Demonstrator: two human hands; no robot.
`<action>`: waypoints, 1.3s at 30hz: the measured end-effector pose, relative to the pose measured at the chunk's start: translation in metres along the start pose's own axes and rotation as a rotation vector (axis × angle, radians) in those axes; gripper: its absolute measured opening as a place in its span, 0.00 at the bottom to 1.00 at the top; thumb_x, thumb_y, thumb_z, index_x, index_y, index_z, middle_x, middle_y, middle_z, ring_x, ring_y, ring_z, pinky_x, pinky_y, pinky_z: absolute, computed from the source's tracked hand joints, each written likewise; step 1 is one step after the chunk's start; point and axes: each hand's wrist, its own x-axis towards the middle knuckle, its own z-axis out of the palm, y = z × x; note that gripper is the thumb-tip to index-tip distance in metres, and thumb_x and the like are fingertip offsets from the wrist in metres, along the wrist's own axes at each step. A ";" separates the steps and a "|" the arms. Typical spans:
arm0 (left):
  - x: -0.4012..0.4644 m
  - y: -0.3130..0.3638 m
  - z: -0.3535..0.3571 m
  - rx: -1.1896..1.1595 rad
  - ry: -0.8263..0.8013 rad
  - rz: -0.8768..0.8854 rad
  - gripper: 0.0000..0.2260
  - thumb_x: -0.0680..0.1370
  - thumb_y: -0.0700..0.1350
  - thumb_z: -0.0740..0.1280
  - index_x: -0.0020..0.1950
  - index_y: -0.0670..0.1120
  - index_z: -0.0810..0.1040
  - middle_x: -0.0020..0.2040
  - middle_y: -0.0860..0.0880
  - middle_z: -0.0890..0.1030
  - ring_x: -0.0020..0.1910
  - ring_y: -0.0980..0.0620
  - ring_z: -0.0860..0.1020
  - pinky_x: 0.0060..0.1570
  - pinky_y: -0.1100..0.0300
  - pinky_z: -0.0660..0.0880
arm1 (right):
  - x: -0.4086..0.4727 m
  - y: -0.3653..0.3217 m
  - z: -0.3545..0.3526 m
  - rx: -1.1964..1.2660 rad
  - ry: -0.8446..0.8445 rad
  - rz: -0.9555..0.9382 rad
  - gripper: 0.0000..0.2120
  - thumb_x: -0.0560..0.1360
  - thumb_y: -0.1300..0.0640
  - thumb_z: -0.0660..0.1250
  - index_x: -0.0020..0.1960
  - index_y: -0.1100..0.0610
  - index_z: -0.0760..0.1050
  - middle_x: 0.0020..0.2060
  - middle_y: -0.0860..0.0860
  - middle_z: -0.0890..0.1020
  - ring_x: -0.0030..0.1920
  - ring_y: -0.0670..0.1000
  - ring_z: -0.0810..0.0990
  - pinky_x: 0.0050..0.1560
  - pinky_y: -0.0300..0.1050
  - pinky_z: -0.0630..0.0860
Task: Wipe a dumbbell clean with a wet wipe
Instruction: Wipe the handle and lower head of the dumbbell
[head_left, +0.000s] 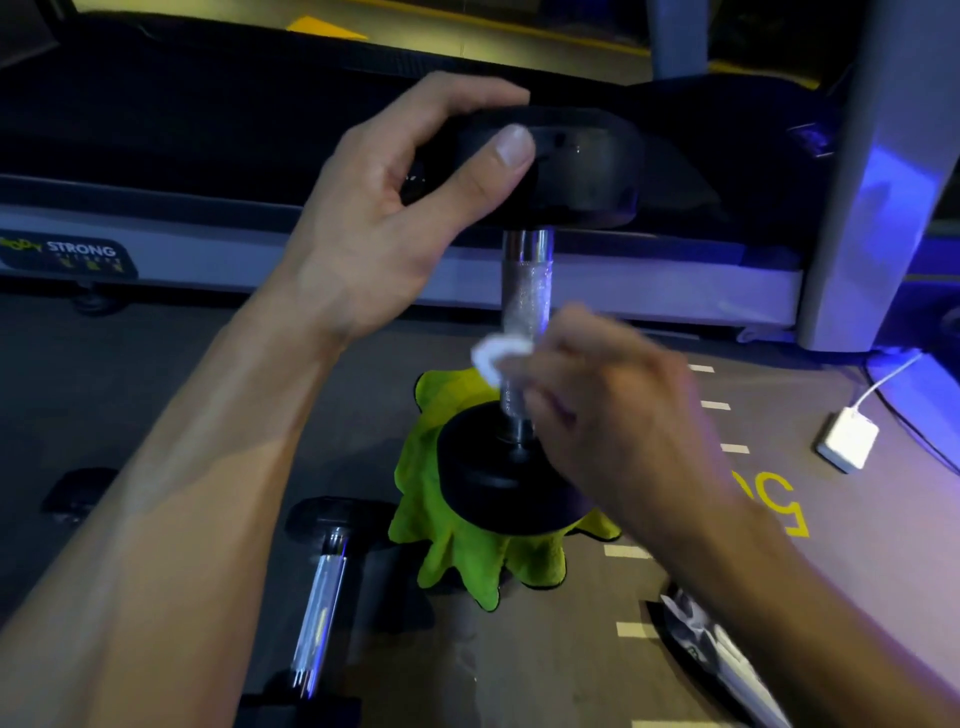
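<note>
Dumbbell (524, 312) stands upright on green cloth (457, 551), L hand (395, 208) fingers clamped on top head, R hand (597, 410) pinching wet wipe (493, 358) vs knurled handle, blurred, stroke runs along vertical axis.

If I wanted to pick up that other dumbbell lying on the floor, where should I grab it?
Probably the shiny handle of the lying dumbbell, from above. It lies flat, the bar is bare between the bulky black ends, and nothing covers it.

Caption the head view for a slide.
Left hand steadies upright dumbbell on green cloth; right hand wipes handle.
</note>
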 end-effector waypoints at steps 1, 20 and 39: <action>0.000 0.001 0.000 0.003 -0.005 0.003 0.14 0.86 0.49 0.65 0.69 0.46 0.77 0.51 0.63 0.80 0.54 0.67 0.77 0.56 0.69 0.72 | 0.014 0.003 -0.001 -0.030 0.078 0.005 0.09 0.77 0.61 0.70 0.53 0.52 0.86 0.39 0.51 0.77 0.37 0.54 0.76 0.35 0.41 0.70; -0.006 0.006 0.001 -0.014 0.015 0.014 0.11 0.85 0.49 0.66 0.67 0.48 0.76 0.56 0.57 0.79 0.57 0.62 0.78 0.58 0.63 0.74 | 0.000 -0.002 0.018 0.095 0.267 0.103 0.17 0.78 0.69 0.66 0.66 0.63 0.79 0.63 0.62 0.77 0.61 0.58 0.80 0.66 0.44 0.74; -0.004 0.030 0.021 0.133 0.218 -0.112 0.27 0.68 0.67 0.79 0.55 0.52 0.76 0.48 0.61 0.81 0.50 0.62 0.80 0.52 0.57 0.79 | -0.036 -0.060 0.009 -0.040 -0.223 0.305 0.19 0.82 0.45 0.53 0.49 0.52 0.80 0.52 0.50 0.75 0.49 0.54 0.76 0.51 0.45 0.73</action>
